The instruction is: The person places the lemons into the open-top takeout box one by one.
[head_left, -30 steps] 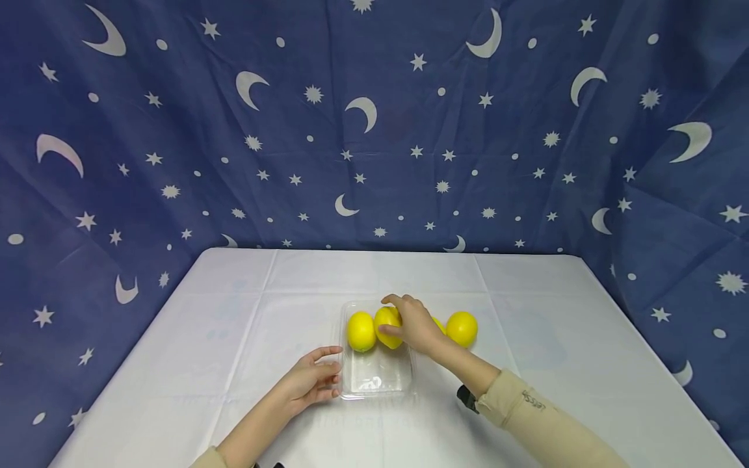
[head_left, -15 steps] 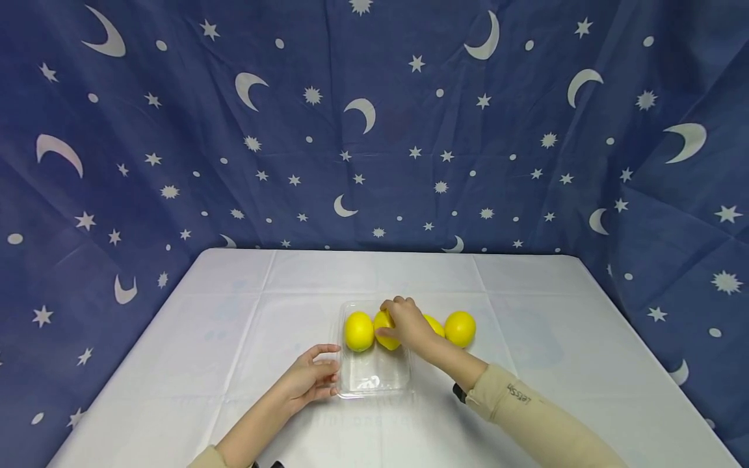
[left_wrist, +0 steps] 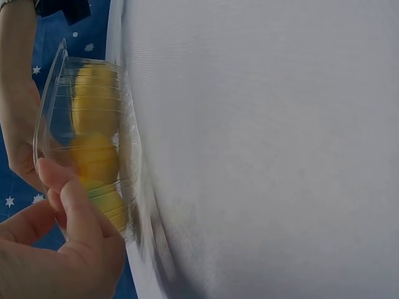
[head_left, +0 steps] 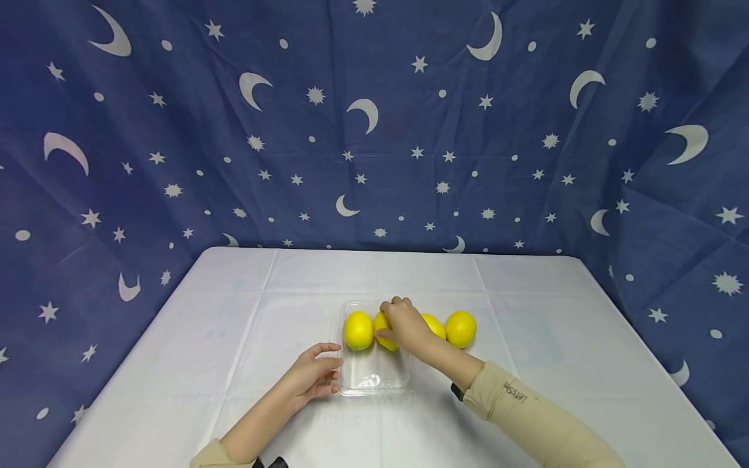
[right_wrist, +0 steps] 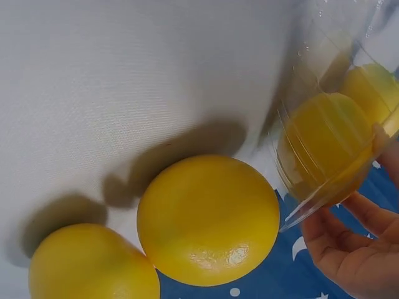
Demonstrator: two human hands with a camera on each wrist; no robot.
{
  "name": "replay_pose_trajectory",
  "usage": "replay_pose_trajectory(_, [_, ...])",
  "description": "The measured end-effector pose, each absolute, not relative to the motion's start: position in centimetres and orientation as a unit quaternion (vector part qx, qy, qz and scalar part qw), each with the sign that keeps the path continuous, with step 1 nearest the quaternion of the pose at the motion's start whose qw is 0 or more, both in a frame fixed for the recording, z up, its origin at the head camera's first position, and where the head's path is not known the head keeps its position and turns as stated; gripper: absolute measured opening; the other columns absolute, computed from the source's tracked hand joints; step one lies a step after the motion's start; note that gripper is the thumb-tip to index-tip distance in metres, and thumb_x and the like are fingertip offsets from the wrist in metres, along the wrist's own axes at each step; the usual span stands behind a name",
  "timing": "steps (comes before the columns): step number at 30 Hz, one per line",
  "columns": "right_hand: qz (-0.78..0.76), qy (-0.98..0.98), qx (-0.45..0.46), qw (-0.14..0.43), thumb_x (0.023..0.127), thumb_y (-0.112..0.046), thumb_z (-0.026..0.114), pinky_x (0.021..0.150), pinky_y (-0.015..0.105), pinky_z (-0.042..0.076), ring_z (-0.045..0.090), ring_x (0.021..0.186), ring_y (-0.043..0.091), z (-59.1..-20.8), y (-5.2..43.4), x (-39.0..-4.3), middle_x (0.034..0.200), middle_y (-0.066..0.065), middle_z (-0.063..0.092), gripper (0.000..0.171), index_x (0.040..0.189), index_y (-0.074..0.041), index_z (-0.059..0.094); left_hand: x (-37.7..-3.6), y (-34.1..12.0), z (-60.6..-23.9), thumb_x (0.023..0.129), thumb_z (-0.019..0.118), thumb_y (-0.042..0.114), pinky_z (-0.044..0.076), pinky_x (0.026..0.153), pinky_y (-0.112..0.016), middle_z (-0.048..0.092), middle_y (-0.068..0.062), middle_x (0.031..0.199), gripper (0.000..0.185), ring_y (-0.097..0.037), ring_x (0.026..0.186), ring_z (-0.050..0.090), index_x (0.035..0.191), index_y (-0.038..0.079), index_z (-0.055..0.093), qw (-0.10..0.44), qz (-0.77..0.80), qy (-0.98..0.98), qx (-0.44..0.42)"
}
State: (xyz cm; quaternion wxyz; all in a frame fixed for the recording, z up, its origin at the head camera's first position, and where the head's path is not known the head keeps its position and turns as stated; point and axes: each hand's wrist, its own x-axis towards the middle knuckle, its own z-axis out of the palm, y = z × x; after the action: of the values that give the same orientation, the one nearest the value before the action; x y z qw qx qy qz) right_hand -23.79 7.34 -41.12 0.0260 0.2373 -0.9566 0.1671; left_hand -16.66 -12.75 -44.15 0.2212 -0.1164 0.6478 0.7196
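Head view: right fingers (head_left: 389, 307) grip a lemon (head_left: 383, 324); left fingers (head_left: 323, 348), parted, touch tray (head_left: 374, 378); sleeve (head_left: 535, 416) reads "Lets".

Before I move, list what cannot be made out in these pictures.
Head view: much of the oval yellow fruit in the right hand, hidden by that hand.
Head view: black lettering on the right beige cloth sleeve, too small to read surely.
Right wrist view: lower side of the leftmost round yellow fruit, cut off by the bottom edge.
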Motion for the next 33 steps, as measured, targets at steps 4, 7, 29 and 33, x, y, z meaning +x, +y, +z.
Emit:
replay_pose_trajectory(4, [0.174, -0.956, 0.234, 0.026, 0.075, -0.020, 0.079, 0.077, 0.035, 0.054, 0.055, 0.086, 0.028, -41.0, 7.4, -23.6, 0.100, 0.017, 0.061, 0.045, 0.109, 0.004, 0.064, -16.7, -12.7, -44.2, 0.091, 0.056, 0.007, 0.053, 0.057, -0.020, 0.050, -0.002, 0.081, 0.042, -0.008, 0.066, 0.051, 0.129, 0.002, 0.039, 0.220, 0.716, 0.652, -0.114])
replay_pose_trajectory(7, [0.185, -0.954, 0.233, 0.025, 0.075, -0.019, 0.079, 0.079, 0.035, 0.053, 0.055, 0.087, 0.028, -40.9, 7.4, -23.4, 0.100, 0.016, 0.061, 0.044, 0.110, 0.003, 0.064, -16.7, -12.6, -44.2, 0.091, 0.056, 0.006, 0.053, 0.056, -0.020, 0.050, -0.001, 0.082, 0.042, -0.008, 0.066, 0.051, 0.129, 0.002, 0.038, 0.220, 0.715, 0.653, -0.114])
replay_pose_trajectory(29, [0.256, -0.940, 0.219, 0.053, 0.082, -0.013, 0.071, 0.080, 0.039, 0.056, 0.064, 0.088, 0.029, -40.1, 9.1, -23.3, 0.100, 0.018, 0.065, 0.027, 0.104, 0.002, 0.065, -16.8, -12.7, -44.5, 0.091, 0.054, 0.004, 0.052, 0.057, -0.018, 0.051, 0.002, 0.081, 0.045, -0.007, 0.066, 0.050, 0.132, -0.004, 0.035, 0.227, 0.718, 0.650, -0.097])
replay_pose_trajectory(33, [0.262, -0.938, 0.220, 0.061, 0.083, -0.012, 0.071, 0.077, 0.040, 0.056, 0.064, 0.087, 0.031, -39.8, 9.5, -23.3, 0.101, 0.020, 0.066, 0.026, 0.104, 0.002, 0.065, -17.0, -12.8, -44.3, 0.091, 0.053, 0.003, 0.053, 0.057, -0.018, 0.050, 0.002, 0.082, 0.046, -0.006, 0.066, 0.050, 0.132, -0.005, 0.035, 0.228, 0.714, 0.654, -0.098])
